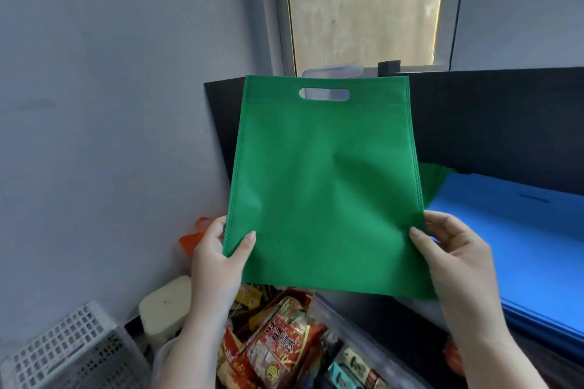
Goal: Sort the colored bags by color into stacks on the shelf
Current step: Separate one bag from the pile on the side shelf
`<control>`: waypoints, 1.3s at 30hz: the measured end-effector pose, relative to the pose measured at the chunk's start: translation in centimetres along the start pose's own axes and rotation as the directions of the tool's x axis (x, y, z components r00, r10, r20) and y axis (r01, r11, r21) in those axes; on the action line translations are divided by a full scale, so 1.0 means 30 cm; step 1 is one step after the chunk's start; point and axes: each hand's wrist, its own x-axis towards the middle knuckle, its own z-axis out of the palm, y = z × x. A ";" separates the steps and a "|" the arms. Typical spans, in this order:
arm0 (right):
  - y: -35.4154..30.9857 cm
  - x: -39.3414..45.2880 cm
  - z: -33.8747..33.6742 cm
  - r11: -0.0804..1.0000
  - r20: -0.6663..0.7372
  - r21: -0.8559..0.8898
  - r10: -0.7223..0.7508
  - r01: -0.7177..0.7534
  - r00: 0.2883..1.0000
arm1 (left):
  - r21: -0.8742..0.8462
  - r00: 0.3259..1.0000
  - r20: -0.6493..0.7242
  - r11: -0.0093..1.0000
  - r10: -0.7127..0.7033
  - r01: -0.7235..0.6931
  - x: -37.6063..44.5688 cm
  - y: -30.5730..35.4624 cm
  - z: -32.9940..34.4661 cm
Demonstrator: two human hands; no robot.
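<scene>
Green bag [322, 186]: centre of frame, held flat and upright, handle cutout at top, likely to keep it smooth for stacking.
Left hand [218, 257]: pinching the lower left corner, thumb in front.
Right hand [448, 257]: pinching the lower right corner.
Blue stack [518, 230]: right of frame, on the shelf [505, 110].
Green sliver [434, 180]: behind the bag's right edge, probably its pile.

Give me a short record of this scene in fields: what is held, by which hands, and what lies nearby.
held item: green bag, flat, cut-out handle at top
left hand: pinches the bag's lower left edge
right hand: pinches the bag's lower right edge
on shelf: blue bags stacked at right; a green edge shows behind the held bag
below: snack packets, white basket
</scene>
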 end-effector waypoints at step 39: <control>0.226 0.354 0.075 0.384 -0.189 -0.914 -0.109 -0.134 0.976 | 0.347 0.752 0.620 0.782 0.224 -0.518 0.663 -0.416 0.520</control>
